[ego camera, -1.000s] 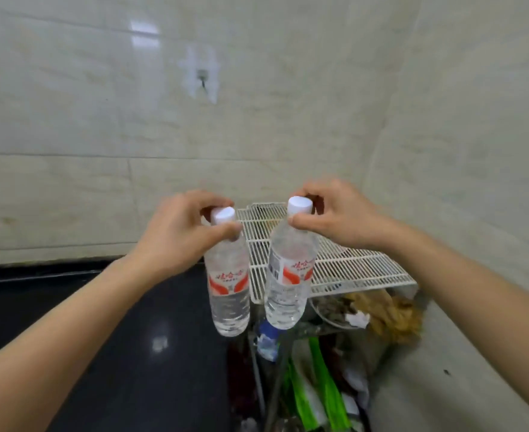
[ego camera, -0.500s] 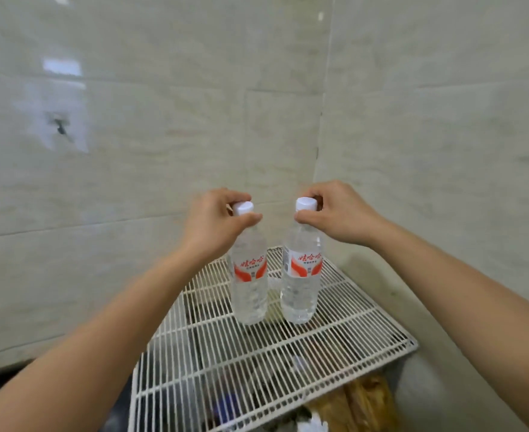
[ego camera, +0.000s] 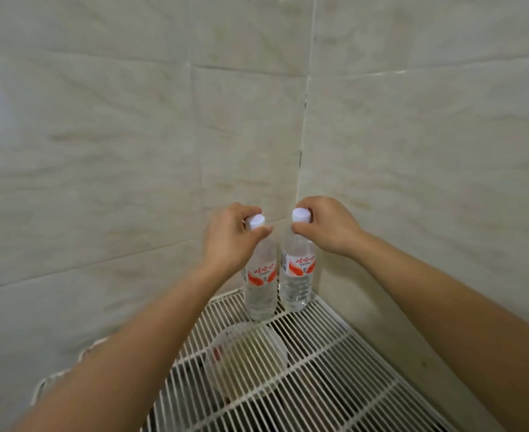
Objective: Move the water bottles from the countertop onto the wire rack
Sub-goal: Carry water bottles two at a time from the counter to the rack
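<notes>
Since half a second ago our two bottles have travelled from the middle of the wire rack to its far corner, where the two tiled walls meet. Nearest us, seen through the white bars: a round translucent container, one shelf down, contents blurred. Farther in: left bottle, clear, red-and-white label, white cap, upright, base on the wires. Just beside it, right bottle, same make, upright, base at the rack's back edge. Our left hand pinches the left cap between thumb and fingers; our right hand grips the right neck likewise.
</notes>
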Demonstrator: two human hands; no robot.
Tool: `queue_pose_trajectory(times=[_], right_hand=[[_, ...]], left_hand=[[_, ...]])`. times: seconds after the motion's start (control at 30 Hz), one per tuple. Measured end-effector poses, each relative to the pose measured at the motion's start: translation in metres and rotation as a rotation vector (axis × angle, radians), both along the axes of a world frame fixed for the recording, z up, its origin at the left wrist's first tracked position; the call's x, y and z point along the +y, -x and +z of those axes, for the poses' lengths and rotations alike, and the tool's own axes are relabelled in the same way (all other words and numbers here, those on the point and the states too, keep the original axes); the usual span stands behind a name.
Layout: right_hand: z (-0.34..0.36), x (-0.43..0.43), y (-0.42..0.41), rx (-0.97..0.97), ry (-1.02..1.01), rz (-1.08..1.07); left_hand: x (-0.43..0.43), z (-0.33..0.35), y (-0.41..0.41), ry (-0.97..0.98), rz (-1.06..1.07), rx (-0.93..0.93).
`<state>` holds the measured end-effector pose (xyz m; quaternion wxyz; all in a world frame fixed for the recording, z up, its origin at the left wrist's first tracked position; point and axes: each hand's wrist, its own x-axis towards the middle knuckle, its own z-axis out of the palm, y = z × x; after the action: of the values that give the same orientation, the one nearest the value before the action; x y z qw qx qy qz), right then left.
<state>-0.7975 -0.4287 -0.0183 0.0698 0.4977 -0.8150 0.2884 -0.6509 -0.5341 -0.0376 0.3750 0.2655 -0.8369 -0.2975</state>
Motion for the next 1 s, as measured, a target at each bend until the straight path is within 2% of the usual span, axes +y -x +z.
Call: queue_pose_trajectory(times=[0.3,0.53,0.87,1.0], right_hand=[[-0.006,-0.029,0.024,-0.046,-0.035,-0.052],[0.004,-0.035,0.026,-0.138,-0.143,-0.039],[-0.017,-0.022,0.014,-0.243,-0.057,-0.078],[-0.026,-0.01,0.0,-0.201,-0.042,-0.104]], left_hand=[[-0.03,-0.006,0.032,-0.031,-0.01,-0.015],[-0.031,-0.009,0.037,-0.07,0.006,0.007],[-0.019,-0.012,0.038,0.014,-0.028,-0.181],[-0.013,-0.014,0.019,0.054,-0.045,-0.28]])
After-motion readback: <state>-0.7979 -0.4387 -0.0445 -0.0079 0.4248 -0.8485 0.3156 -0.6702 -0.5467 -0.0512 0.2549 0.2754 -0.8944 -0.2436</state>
